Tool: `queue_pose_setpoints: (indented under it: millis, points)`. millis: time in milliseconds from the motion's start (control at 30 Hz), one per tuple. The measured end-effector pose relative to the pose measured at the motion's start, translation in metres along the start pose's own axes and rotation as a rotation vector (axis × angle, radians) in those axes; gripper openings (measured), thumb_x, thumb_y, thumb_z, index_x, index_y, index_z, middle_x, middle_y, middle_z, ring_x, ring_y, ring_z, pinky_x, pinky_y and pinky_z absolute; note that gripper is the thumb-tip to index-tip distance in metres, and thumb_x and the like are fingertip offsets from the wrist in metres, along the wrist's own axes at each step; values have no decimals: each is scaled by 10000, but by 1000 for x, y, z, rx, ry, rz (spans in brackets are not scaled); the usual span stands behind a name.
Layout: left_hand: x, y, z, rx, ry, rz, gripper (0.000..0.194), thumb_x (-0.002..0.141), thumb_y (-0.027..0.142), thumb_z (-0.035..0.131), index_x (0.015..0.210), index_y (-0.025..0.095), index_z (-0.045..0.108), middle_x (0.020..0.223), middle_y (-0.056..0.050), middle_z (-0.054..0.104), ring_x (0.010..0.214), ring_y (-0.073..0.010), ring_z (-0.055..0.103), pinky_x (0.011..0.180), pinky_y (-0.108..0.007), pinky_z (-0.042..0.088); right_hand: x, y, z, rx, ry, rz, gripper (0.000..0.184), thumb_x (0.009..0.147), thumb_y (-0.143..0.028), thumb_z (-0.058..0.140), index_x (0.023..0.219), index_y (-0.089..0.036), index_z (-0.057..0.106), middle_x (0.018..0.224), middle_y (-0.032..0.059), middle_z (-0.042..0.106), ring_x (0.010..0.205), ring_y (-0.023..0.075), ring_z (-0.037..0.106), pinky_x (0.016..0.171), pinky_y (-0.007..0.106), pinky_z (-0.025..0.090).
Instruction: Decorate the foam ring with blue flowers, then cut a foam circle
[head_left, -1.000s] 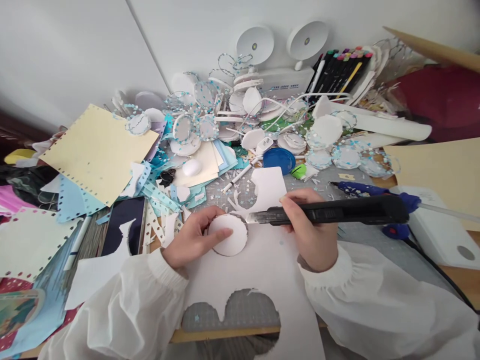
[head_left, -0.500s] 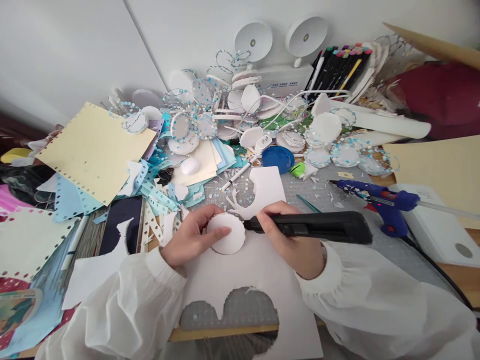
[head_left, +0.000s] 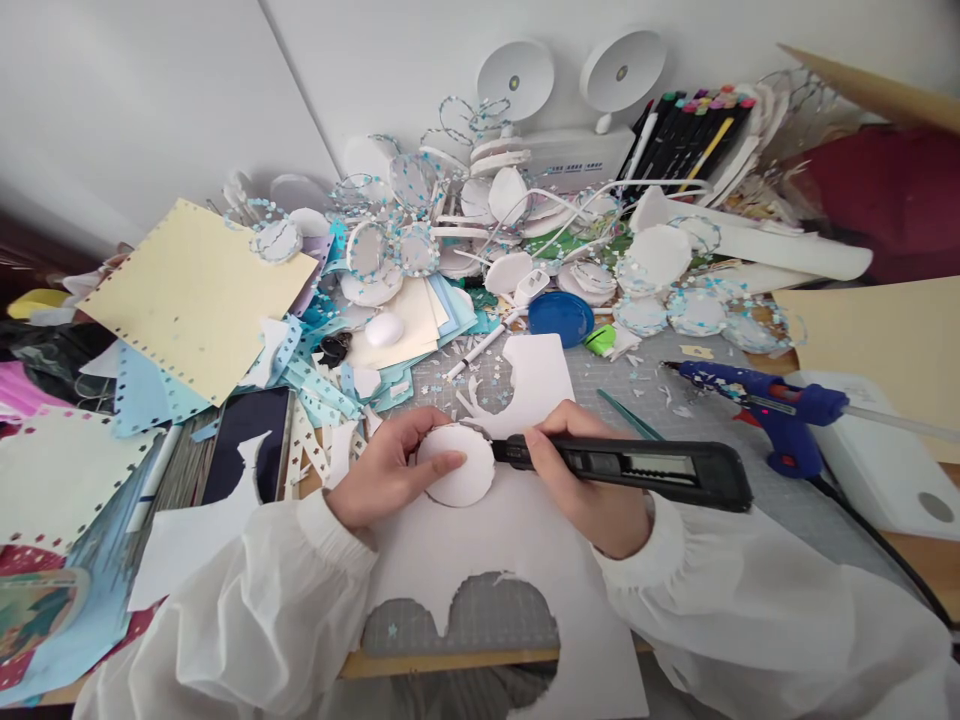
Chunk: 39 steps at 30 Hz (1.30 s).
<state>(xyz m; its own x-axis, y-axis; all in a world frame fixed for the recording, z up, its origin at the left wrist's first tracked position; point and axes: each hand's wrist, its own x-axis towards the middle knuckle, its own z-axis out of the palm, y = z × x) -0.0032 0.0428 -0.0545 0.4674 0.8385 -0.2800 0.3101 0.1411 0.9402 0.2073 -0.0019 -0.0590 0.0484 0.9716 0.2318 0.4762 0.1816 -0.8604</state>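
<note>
A small white foam-board disc [head_left: 463, 478] with a rough edge is pinched in my left hand [head_left: 397, 462], thumb on top and fingers around its far side. My right hand [head_left: 577, 470] is wrapped round a black utility knife [head_left: 682, 474], its front end pointing left at the disc's right edge. Whether the blade touches the disc is hard to make out. Below both hands lies a white foam board [head_left: 510, 540] with rounded cut-outs along its edges, resting on a grey cutting mat [head_left: 499, 620].
A blue hot glue gun [head_left: 780, 395] lies at the right. Several white discs with blue beaded wire [head_left: 416, 248] are heaped at the back. Punched paper sheets [head_left: 202, 300] and a dark phone [head_left: 246, 445] lie at the left. A blue round lid [head_left: 561, 318] sits behind the board.
The knife has rolled in my right hand, so its slotted side shows more, and its rear end has dropped slightly. My left hand still holds the disc. The whole view has shifted slightly.
</note>
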Motion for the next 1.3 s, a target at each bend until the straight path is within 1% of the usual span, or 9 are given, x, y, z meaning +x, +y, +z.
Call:
queue_pose_setpoints:
  millis: [133,367,567,767,867,1000,1167,1233,1300]
  points:
    - [0,-1,0,-21,3,0,371,740,485,670,876,153,575,816,-40,603,727,-162,560,609,-251,466,-1,0,2,122,-72,11,298,858,-258,509,590,-219,385,483,-52,421,469,106,407,476,248,342]
    - [0,-2,-1,-51,10,0,378,729,488,684,879,156,584,792,-36,612,693,-152,557,587,-244,456,0,0,7,143,-96,72,266,852,-289,528,615,-215,432,504,-45,477,479,106,455,493,248,375]
    - [0,-4,-2,-128,-18,-11,379,730,475,692,874,146,570,801,-41,616,699,-153,571,593,-247,460,-1,-4,9,260,-126,250,288,830,-312,529,588,-223,400,437,-66,448,383,91,437,405,229,356]
    - [-1,-5,-2,-189,-27,-28,352,727,443,709,869,153,567,784,-26,614,681,-143,568,588,-242,447,-1,-5,10,271,-203,255,279,806,-309,545,577,-218,413,429,-60,480,368,85,438,392,219,357]
    - [-2,-4,-2,-216,-31,-49,349,730,425,711,886,152,562,794,-29,617,686,-142,571,591,-241,445,-2,-3,10,328,-157,312,282,802,-309,550,571,-219,415,401,-64,472,331,82,414,346,213,322]
    - [-2,-3,-2,-246,-36,-52,351,732,427,708,877,146,557,815,-39,623,717,-150,576,615,-246,451,-1,2,7,306,-8,199,275,835,-308,556,594,-205,473,434,-58,485,370,78,430,384,215,349]
    - [-3,-1,-2,-188,-23,22,356,758,454,673,911,155,557,833,-33,615,728,-150,568,633,-252,440,10,5,5,309,245,52,126,863,-340,576,858,-214,566,601,-45,546,438,85,486,416,227,394]
    - [-3,1,-2,-85,-5,99,342,772,463,652,903,160,560,821,-27,606,732,-155,563,650,-263,438,14,6,6,389,222,17,241,867,-373,568,1064,-237,537,754,-7,613,501,110,556,390,234,410]
    - [-2,5,-1,53,13,181,309,800,446,617,904,161,563,832,-32,605,754,-167,563,677,-278,444,14,8,7,430,115,8,352,893,-391,521,1218,-265,470,824,22,648,536,136,604,355,236,410]
